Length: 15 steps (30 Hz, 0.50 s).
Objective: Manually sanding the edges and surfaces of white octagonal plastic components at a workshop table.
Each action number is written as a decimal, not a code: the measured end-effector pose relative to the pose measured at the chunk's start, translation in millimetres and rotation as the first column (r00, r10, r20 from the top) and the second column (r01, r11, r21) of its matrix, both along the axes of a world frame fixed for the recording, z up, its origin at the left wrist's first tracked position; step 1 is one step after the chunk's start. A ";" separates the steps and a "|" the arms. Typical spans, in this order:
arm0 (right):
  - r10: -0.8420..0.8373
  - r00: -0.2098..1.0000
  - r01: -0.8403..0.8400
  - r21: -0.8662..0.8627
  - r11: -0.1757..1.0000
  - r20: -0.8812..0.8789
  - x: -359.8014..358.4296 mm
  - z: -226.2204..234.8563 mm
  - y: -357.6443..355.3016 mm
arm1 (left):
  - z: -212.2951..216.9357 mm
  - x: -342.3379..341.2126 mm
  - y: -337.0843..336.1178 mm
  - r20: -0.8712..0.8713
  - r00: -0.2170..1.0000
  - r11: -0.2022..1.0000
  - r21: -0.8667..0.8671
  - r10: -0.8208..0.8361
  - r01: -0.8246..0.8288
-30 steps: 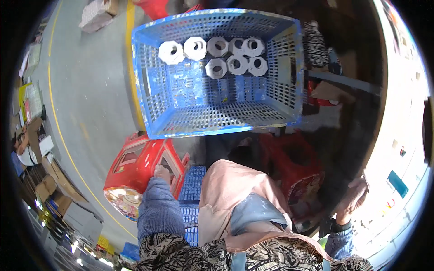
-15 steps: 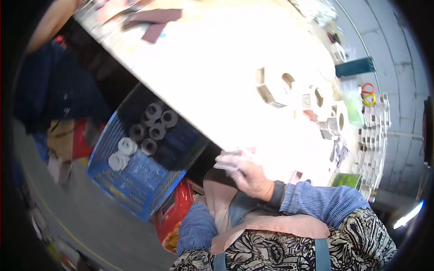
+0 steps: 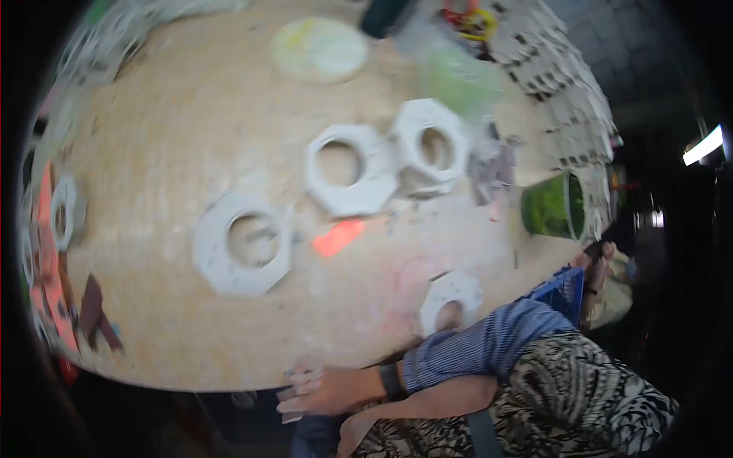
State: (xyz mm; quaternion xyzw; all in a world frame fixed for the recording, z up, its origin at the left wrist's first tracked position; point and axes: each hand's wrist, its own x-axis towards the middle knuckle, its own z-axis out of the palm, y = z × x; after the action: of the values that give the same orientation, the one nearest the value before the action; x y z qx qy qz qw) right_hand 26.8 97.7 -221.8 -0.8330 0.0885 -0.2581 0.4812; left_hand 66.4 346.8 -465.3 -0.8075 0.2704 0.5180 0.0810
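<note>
My right hand [image 3: 327, 391] is at the table's front edge, fingers pointing left and bent. Pale bits show at its fingertips; blur hides what they are, and I cannot make out what the hand holds. My left hand is out of sight. Closest to the right forearm lies a small white octagonal ring [image 3: 432, 299] with a round hole. Farther in are a larger white octagonal ring [image 3: 211, 246], another octagonal ring [image 3: 319, 177] and a thicker octagonal piece [image 3: 408, 149] beside it. An orange-red scrap [image 3: 338, 237] lies among them.
A green tub [image 3: 544, 208] stands at the right, near stacked white pieces [image 3: 569, 99]. A pale round disc [image 3: 321, 50] and scissors with red and yellow handles [image 3: 479, 24] lie at the back. Orange strips [image 3: 50, 259] and brown scraps [image 3: 93, 309] are at the left. A blue crate [image 3: 565, 294] shows beyond my right sleeve.
My view has swung right, from the blue crate of rings on the floor to the tabletop. The left sleeve has mostly left the picture. My right hand remains near the table edge.
</note>
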 end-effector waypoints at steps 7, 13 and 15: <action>0.225 0.943 -0.280 0.223 0.934 0.244 -13.5 46.0 -17.3 | 41.3 26.2 -158.1 0.041 0.914 0.880 -0.255 -0.404 0.401; 0.023 0.990 -0.076 0.396 0.915 0.137 -108.3 78.9 -30.4 | 84.9 76.6 -172.2 0.178 0.814 0.760 -0.294 -0.553 0.580; -0.014 0.998 -0.013 0.385 0.923 0.069 -152.8 91.4 -31.5 | 92.2 89.3 -169.9 0.208 0.780 0.723 -0.293 -0.590 0.626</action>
State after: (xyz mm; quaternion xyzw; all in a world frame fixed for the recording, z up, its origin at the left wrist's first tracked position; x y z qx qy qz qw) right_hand -126.0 66.2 -130.4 -0.7128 0.1207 -0.2650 0.6381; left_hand 155.7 176.9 -373.1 -0.6998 0.6026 0.3654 0.1164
